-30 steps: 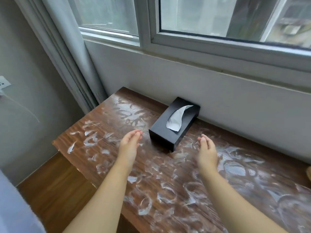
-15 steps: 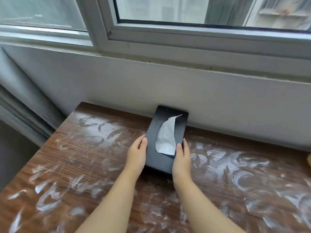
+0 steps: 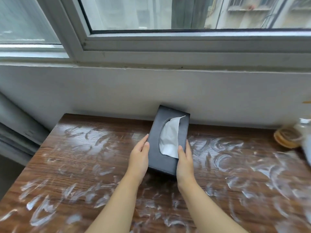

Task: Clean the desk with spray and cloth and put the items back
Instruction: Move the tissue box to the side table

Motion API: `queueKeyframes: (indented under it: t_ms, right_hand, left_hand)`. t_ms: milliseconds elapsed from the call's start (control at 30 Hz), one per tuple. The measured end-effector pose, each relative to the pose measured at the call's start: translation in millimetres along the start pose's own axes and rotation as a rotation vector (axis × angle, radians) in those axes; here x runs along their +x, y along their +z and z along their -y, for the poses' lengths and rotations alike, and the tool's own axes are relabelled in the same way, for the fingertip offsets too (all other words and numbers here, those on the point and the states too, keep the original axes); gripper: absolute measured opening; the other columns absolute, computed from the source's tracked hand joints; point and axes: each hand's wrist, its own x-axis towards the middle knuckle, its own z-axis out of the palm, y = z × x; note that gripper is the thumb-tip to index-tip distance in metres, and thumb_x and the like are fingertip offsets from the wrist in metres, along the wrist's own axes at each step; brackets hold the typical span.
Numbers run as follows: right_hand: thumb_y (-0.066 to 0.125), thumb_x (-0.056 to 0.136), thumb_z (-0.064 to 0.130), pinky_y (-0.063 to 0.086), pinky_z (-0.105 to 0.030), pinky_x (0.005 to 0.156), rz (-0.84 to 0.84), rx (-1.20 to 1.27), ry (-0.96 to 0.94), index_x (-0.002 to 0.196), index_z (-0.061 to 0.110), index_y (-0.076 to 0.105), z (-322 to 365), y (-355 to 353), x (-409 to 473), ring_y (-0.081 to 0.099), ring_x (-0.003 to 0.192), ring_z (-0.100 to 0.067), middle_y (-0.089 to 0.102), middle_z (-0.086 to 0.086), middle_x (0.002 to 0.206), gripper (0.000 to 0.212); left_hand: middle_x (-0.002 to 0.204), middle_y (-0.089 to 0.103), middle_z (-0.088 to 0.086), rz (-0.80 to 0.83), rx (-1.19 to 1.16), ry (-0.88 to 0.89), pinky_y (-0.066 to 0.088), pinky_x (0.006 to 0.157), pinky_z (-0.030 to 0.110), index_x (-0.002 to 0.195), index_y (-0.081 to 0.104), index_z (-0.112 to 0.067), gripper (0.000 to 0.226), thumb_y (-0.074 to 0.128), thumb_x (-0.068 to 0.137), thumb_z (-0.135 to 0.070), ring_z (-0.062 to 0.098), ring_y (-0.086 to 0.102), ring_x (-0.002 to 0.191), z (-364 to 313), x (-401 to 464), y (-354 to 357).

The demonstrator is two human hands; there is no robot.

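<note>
A black tissue box (image 3: 168, 121) with a white tissue sticking out of its oval slot stands on the dark wooden desk (image 3: 75, 157), its far end against the wall. My left hand (image 3: 138, 157) presses the box's left side and my right hand (image 3: 185, 163) presses its right side, so both hands hold it between them. White smears of foam or spray cover most of the desk top. No spray bottle or cloth is in view.
At the desk's far right stands a blurred jar with a tan lid (image 3: 286, 137) beside a pale object cut off by the frame. The white wall (image 3: 151, 91) and window frame rise right behind the desk. The desk's left edge drops to the floor beside a curtain.
Both hands moved in from open positions beside the box and closed on its two sides. The box now points straighter toward the wall, and my view has shifted right and closer.
</note>
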Motion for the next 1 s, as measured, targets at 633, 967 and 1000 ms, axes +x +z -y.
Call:
queueKeyframes:
  t_ms: [633, 967, 1000]
  right_hand:
    - [0.038, 0.102, 0.04, 0.041, -0.036, 0.104, -0.505, 0.124, -0.114, 0.145, 0.037, 0.036, 77, -275, -106, 0.045, 0.125, -0.011, 0.045, 0.014, 0.138, 0.043]
    - [0.036, 0.104, 0.033, 0.038, -0.022, 0.092, -0.697, 0.249, -0.205, 0.144, 0.037, 0.039, 97, -453, -166, 0.045, 0.121, -0.004, 0.046, 0.019, 0.137, 0.04]
    - [0.036, 0.104, 0.033, 0.039, -0.023, 0.092, -0.713, 0.258, -0.215, 0.143, 0.038, 0.04, 98, -472, -171, 0.047, 0.122, -0.005, 0.048, 0.018, 0.138, 0.04]
  left_hand:
    - [0.125, 0.06, -0.015, 0.508, 0.002, 0.027, 0.048, 0.066, 0.004, 0.133, 0.054, -0.032, 0.033, 0.046, 0.104, -0.018, -0.009, 0.057, 0.099, -22, -167, 239]
    - [0.116, 0.063, -0.021, 0.729, 0.071, -0.003, 0.052, 0.066, 0.008, 0.134, 0.056, -0.032, 0.033, 0.046, 0.104, -0.022, -0.004, 0.061, 0.101, -9, -280, 394]
    - [0.12, 0.063, -0.018, 0.746, 0.078, -0.006, 0.053, 0.072, 0.013, 0.135, 0.056, -0.032, 0.033, 0.047, 0.104, -0.023, 0.0, 0.062, 0.105, -6, -292, 409]
